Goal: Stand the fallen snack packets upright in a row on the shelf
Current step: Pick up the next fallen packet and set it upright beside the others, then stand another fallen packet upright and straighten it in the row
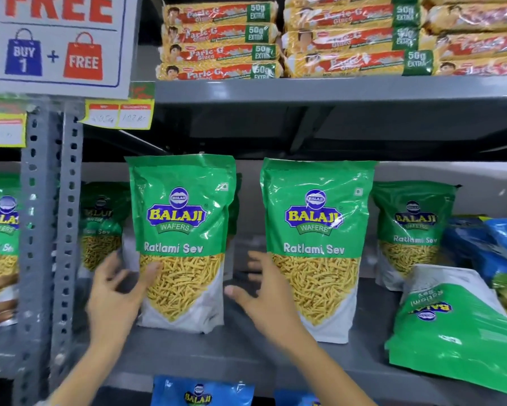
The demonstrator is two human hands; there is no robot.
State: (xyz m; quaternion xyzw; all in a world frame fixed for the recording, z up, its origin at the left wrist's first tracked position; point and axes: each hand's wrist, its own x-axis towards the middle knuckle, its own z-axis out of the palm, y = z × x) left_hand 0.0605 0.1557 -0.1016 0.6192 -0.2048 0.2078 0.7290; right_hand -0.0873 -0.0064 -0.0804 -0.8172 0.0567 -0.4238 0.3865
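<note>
Hands first: the left hand [117, 291] has its grip loosely spread around the lower left edge of the left standing packet [182, 244], thumb resting on the front, fingers curled toward the side. Can't tell if it's really squeezing or just steadying. The right hand [264, 288] is open with nothing in it, sitting in the gap between that packet and the right standing packet [316, 247], fingers just beside the second one's edge.

Both of those look upright already on the shelf [246, 356], so I'd say this is the straightening bit, nudging 2 packets into line. More green packets stand further back.

Still down: 1 fallen packet [451, 326] lying on its face-up side at the right, label upside down. Next move probably means reaching over there, lifting it by the top and setting it on its base beside the right one.
</note>
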